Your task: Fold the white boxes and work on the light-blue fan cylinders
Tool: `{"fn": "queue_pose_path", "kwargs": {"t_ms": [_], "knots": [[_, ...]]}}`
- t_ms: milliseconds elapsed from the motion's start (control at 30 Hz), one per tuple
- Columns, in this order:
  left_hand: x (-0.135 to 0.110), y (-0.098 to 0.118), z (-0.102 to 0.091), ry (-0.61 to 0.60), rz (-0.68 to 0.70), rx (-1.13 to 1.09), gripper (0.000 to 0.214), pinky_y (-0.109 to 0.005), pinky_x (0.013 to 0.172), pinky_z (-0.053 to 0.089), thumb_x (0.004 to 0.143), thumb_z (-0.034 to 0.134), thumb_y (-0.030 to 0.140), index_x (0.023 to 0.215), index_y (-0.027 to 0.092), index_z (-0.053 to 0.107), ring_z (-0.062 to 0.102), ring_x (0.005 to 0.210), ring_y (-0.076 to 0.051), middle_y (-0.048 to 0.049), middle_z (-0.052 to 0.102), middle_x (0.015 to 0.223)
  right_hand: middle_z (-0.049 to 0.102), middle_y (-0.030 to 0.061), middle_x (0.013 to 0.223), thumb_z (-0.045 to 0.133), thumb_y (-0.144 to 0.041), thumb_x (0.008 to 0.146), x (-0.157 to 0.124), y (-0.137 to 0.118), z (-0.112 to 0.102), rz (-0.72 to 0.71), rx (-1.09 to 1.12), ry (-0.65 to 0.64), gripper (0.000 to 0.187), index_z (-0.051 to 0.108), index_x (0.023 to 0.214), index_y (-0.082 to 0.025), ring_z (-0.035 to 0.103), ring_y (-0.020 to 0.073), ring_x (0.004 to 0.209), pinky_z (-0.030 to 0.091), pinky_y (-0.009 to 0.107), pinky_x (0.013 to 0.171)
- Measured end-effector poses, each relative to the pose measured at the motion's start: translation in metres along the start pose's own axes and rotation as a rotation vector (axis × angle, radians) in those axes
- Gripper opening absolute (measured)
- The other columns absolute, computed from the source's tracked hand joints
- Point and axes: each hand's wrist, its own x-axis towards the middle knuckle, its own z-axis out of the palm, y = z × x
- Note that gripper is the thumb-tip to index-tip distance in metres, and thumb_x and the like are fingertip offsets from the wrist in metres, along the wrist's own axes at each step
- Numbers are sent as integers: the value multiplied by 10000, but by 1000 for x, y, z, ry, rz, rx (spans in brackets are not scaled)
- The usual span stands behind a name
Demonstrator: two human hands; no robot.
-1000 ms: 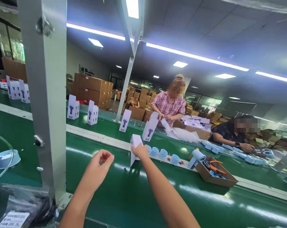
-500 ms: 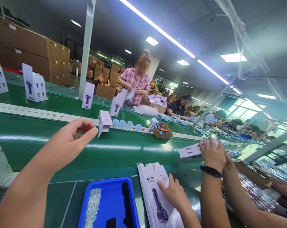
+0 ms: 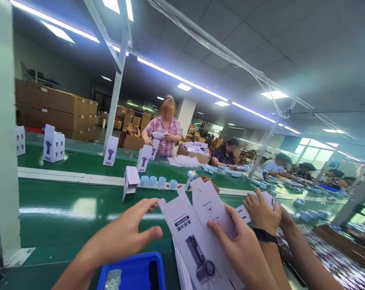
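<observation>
My right hand [image 3: 241, 249] grips a white folding carton [image 3: 185, 245], thumb on its printed face. The carton is mostly flat, tilted up, its top flaps standing and a handheld fan pictured on its front. My left hand [image 3: 125, 229] is open, thumb and fingers apart, at the carton's upper left edge; whether its fingertips touch the edge I cannot tell. Below the carton lies a stack of flat cartons [image 3: 179, 262], largely hidden behind it. A blue tray [image 3: 162, 268] with small clear pieces [image 3: 113, 278] sits under my left hand.
Across the green conveyor [image 3: 61, 225] stand several erected cartons [image 3: 54, 145] and a row of light blue cups [image 3: 152, 181]. At my right, a co-worker's hands [image 3: 262, 213] hold another carton. Another person [image 3: 166, 133] stands opposite; a metal post [image 3: 113, 104] rises at the left.
My right hand has lifted a carton off the stack and brought it up in front of me. My left hand has moved right and down toward it. The head view has shifted.
</observation>
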Motion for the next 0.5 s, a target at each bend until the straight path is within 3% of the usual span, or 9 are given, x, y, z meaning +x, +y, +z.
{"fn": "queue_pose_path", "kwargs": {"t_ms": [33, 100, 167, 267, 367, 500], "knots": [[0, 3, 8, -18, 54, -125, 623, -444, 987, 490, 852, 614, 565, 1389, 270, 501, 558, 1206, -317, -112, 588, 1331, 696, 106, 1062, 627, -576, 781, -2, -14, 7, -38, 54, -27, 484, 610, 1102, -215, 656, 329, 958, 533, 474, 819], [1, 8, 25, 47, 185, -282, 508, -405, 964, 519, 947, 503, 493, 1419, 312, 459, 579, 1193, -283, -92, 592, 1334, 655, 124, 1171, 625, -588, 785, 2, -39, 22, -125, 158, -48, 537, 595, 1164, -209, 590, 347, 1099, 448, 544, 954], [1, 12, 38, 202, 379, -216, 396, -373, 1001, 497, 1006, 414, 325, 1396, 363, 475, 568, 1210, -245, -57, 587, 1339, 575, 137, 1312, 624, -609, 793, 10, -62, 35, -156, 309, -74, 612, 555, 1256, -214, 504, 355, 1229, 382, 571, 1025], [-3, 15, 38, 361, 650, 39, 544, -371, 1109, 390, 967, 435, 135, 1454, 371, 377, 474, 1304, -228, -55, 508, 1407, 483, 129, 1419, 634, -617, 814, 22, -91, 54, -129, 692, -143, 637, 510, 1307, -233, 523, 300, 1230, 483, 447, 970], [-10, 12, 20, 380, 706, 145, 612, -401, 1121, 373, 918, 558, 209, 1478, 335, 345, 422, 1336, -271, -91, 479, 1394, 605, 105, 1280, 674, -590, 814, 27, -111, 74, -218, 929, -203, 535, 586, 1208, -238, 637, 241, 1053, 551, 327, 844], [-18, 7, -4, 343, 718, 187, 696, -444, 1097, 389, 845, 645, 474, 1470, 332, 373, 410, 1333, -340, -108, 442, 1393, 707, 76, 1064, 649, -588, 832, 31, -102, 84, -300, 870, -177, 446, 669, 1123, -250, 666, 251, 965, 566, 336, 787]]}}
